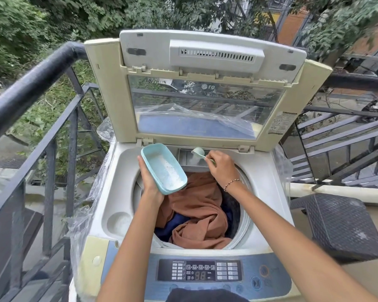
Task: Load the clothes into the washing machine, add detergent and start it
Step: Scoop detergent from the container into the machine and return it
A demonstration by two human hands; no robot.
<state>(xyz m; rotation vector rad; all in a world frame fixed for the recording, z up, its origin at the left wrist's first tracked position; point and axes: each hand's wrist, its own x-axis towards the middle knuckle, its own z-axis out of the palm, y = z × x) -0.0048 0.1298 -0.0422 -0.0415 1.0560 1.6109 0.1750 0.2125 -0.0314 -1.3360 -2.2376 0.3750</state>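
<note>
A top-loading washing machine (268,216) stands with its lid (205,88) raised. Brown and dark blue clothes (196,210) fill the drum. My left hand (150,177) holds a light blue tub (164,168) of white detergent powder, tilted over the drum's back left rim. My right hand (222,168) grips a pale green scoop (198,153), tipped over the detergent drawer (190,159) at the back of the opening. The control panel (200,270) at the front shows a lit display.
A black metal railing (31,88) runs along the left of the machine. Clear plastic sheeting (83,212) wraps the machine's sides. A dark wicker stool (345,225) stands on the right, with metal stairs (340,136) behind it. Dark cloth (205,296) lies at the machine's front edge.
</note>
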